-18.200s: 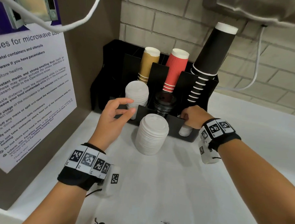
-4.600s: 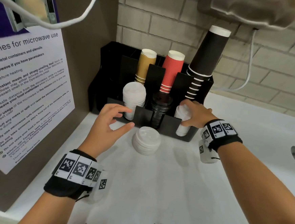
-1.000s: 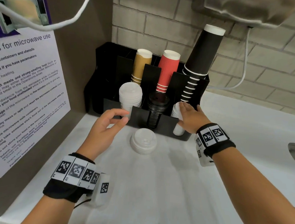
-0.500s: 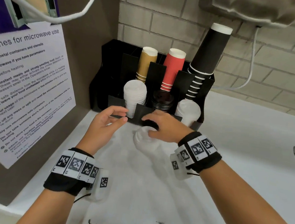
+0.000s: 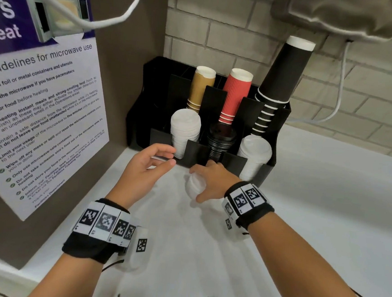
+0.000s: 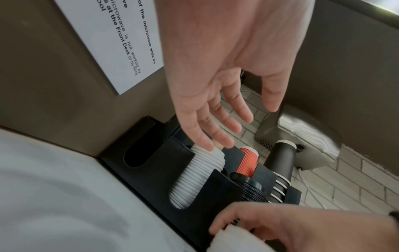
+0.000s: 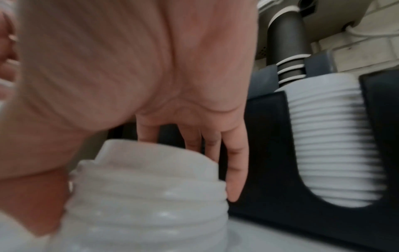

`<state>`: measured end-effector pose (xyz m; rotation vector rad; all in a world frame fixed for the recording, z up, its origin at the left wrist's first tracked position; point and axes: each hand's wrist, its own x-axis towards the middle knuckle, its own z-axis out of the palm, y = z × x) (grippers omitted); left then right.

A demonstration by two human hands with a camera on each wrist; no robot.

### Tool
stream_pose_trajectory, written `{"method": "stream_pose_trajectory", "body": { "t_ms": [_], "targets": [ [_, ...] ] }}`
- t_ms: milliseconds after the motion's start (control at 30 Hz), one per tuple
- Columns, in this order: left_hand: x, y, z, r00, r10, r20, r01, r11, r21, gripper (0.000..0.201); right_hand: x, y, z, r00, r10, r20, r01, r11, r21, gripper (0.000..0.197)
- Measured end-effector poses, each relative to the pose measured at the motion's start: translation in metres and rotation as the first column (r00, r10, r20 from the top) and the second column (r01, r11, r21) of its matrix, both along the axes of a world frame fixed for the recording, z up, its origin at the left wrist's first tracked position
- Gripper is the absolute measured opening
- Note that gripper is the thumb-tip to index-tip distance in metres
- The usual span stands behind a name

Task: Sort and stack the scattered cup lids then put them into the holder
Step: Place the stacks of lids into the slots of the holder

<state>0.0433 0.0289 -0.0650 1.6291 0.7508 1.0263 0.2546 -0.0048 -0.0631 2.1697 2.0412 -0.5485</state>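
Since half a second ago, our right hand (image 5: pixel 212 181) has settled lower over the short stack of white lids (image 7: pixel 149 192) on the counter (image 5: pixel 303 203), and since the frame a second back it has left the holder's right-hand slot, where a taller stack of white lids (image 5: pixel 255 155) now stands. We judge the step in hand to be the pick-up of the last loose stack. Fingers drape over its far side and the thumb sits on the near side; we read this as a grip closing round it, though the wrist view is blurred.

Our left hand (image 5: pixel 144 167) hovers just left of the stack, fingers relaxed and apart, holding nothing, just in front of the black holder (image 5: pixel 190 150).

The loose stack sits on the counter directly under the right palm, just in front of the holder's middle slot of black lids (image 5: pixel 221 138). Next we need a firm lift, keeping the stack square, then a lowering onto the white stack of matching lid size.
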Motion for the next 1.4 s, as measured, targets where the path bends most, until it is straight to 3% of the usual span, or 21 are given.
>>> {"method": "stream_pose_trajectory", "body": {
  "t_ms": [100, 200, 300, 367, 533, 633, 1033, 1400],
  "targets": [
    [0.004, -0.002, 0.001, 1.0, 0.001, -0.014, -0.001, 1.0, -0.004, 0.026, 0.009, -0.01, 0.014, 0.986, -0.058, -0.157, 0.082, 0.985, 0.149, 0.081],
    [0.014, -0.009, 0.001, 0.997, -0.055, -0.05, 0.052, 0.997, -0.06, 0.051, 0.011, -0.023, 0.03, 0.908, -0.03, -0.419, 0.174, 0.934, 0.312, 0.072],
    [0.025, -0.019, 0.002, 0.983, -0.165, -0.077, 0.156, 0.983, -0.101, 0.088, 0.002, -0.04, 0.042, 0.75, 0.028, -0.661, 0.281, 0.891, 0.356, 0.064],
    [0.032, -0.024, 0.004, 0.973, -0.227, -0.041, 0.221, 0.969, -0.114, 0.099, -0.005, -0.051, 0.046, 0.626, 0.053, -0.778, 0.322, 0.891, 0.32, 0.063],
    [0.038, -0.029, 0.013, 0.954, -0.294, 0.062, 0.298, 0.95, -0.089, 0.094, -0.012, -0.07, 0.046, 0.384, 0.083, -0.919, 0.405, 0.88, 0.249, 0.063],
    [0.037, -0.03, 0.018, 0.942, -0.324, 0.086, 0.331, 0.941, -0.077, 0.091, -0.01, -0.075, 0.046, 0.295, 0.089, -0.951, 0.416, 0.884, 0.212, 0.064],
    [0.042, -0.037, 0.021, 0.961, -0.244, 0.133, 0.251, 0.967, -0.039, 0.09, -0.014, -0.075, 0.046, 0.273, 0.09, -0.958, 0.482, 0.849, 0.217, 0.065],
    [0.036, -0.029, 0.028, 0.962, -0.259, 0.085, 0.263, 0.964, -0.037, 0.098, -0.01, -0.075, 0.049, 0.29, 0.097, -0.952, 0.434, 0.874, 0.221, 0.068]
  ]
}}
